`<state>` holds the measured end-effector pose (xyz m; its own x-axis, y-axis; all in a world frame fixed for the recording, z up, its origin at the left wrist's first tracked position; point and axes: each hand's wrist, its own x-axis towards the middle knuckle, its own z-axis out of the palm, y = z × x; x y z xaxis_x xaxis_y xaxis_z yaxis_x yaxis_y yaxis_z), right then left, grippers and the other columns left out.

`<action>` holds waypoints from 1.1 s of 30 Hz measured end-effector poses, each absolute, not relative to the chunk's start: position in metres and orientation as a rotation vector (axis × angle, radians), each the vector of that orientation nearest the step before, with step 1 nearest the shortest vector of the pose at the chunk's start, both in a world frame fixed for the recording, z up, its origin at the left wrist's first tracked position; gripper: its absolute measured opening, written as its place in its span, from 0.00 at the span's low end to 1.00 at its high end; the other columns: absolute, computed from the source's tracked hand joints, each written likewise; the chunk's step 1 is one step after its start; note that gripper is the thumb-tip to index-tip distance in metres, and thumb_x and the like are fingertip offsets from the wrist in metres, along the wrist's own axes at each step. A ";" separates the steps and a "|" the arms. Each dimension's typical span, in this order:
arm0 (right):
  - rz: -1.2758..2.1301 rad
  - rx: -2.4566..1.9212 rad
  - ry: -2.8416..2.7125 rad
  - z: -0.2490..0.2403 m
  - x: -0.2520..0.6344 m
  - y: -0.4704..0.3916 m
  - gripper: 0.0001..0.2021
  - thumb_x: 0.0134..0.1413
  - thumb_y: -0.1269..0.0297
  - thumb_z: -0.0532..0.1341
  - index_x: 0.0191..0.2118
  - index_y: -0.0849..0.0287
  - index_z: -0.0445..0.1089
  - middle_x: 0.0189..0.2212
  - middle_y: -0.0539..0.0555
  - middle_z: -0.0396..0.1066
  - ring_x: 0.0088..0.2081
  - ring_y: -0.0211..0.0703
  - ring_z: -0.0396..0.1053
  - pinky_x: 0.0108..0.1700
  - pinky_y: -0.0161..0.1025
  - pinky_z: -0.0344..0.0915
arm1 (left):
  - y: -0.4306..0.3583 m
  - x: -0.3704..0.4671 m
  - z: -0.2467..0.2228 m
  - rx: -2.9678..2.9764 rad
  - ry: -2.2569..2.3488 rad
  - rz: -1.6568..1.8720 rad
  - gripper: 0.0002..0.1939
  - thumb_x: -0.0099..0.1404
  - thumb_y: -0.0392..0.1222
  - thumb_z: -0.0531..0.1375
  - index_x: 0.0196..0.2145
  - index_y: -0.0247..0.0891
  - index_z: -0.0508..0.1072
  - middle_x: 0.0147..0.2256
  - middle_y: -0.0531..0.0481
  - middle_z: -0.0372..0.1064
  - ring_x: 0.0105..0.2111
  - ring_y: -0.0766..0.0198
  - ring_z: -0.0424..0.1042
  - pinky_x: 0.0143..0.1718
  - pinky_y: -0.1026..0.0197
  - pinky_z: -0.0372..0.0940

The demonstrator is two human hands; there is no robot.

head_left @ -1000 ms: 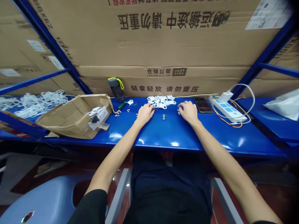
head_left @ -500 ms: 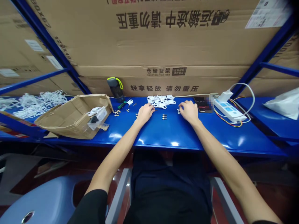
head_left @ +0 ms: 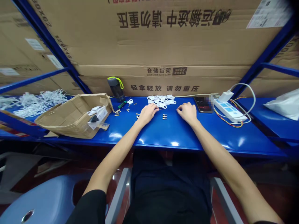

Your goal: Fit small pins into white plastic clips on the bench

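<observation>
My left hand (head_left: 149, 113) is closed over the blue tabletop, a thin metal pin (head_left: 160, 109) jutting from its fingertips. To its right, my right hand (head_left: 187, 112) rests low with fingers curled together; whatever they may pinch is hidden. Between the two hands lie a few small pins with pale ends (head_left: 164, 116). More small metal parts (head_left: 137, 115) show just left of my left hand, partly covered by it. Beyond both hands is a pile of white plastic pieces with holes (head_left: 161, 101).
An open cardboard box (head_left: 74, 115) stands left, near a dark bottle (head_left: 116, 89), a green-handled tool (head_left: 122, 104) and small brass-coloured parts (head_left: 117, 112). On the right are a phone (head_left: 203, 104) and a white power strip (head_left: 231, 110) with cables. White cords (head_left: 42, 102) lie far left.
My left hand has shifted slightly right with the pin. My right hand has moved a little toward it and down, and the small pale pieces by its fingertips no longer show.
</observation>
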<state>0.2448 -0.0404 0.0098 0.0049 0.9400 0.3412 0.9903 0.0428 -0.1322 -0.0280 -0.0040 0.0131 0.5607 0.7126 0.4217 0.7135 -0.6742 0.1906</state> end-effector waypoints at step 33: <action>0.954 -1.038 -1.603 0.009 0.217 -0.043 0.20 0.48 0.43 0.75 0.38 0.55 0.84 0.39 0.54 0.83 0.44 0.54 0.77 0.55 0.51 0.70 | -0.011 -0.023 0.012 -2.899 -0.846 -1.090 0.11 0.80 0.44 0.54 0.47 0.39 0.75 0.46 0.45 0.77 0.48 0.57 0.76 0.53 0.55 0.69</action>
